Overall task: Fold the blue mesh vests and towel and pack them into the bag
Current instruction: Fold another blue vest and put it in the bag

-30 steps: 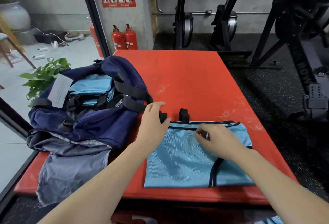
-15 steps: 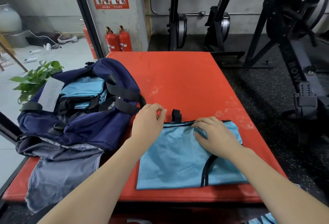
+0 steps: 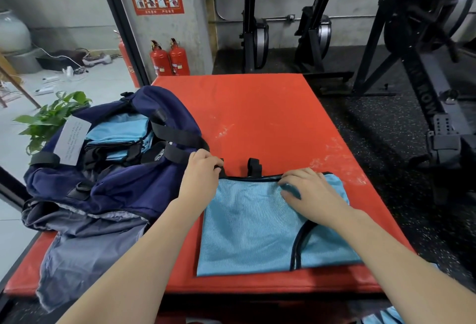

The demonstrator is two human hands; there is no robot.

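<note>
A light blue mesh vest [image 3: 260, 223] with black trim lies folded flat by the worktop's [image 3: 257, 107] near edge. Left hand [image 3: 203, 176] pinches its black strap; right hand [image 3: 306, 192] presses flat on it. The navy bag [image 3: 108, 184] at the left edge holds folded blue pieces

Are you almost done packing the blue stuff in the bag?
Partly. Folded blue pieces already sit in the open bag. One vest lies flat on the red mat; the left hand pinches its black strap, the right hand presses it. It needs folding and packing.
</note>
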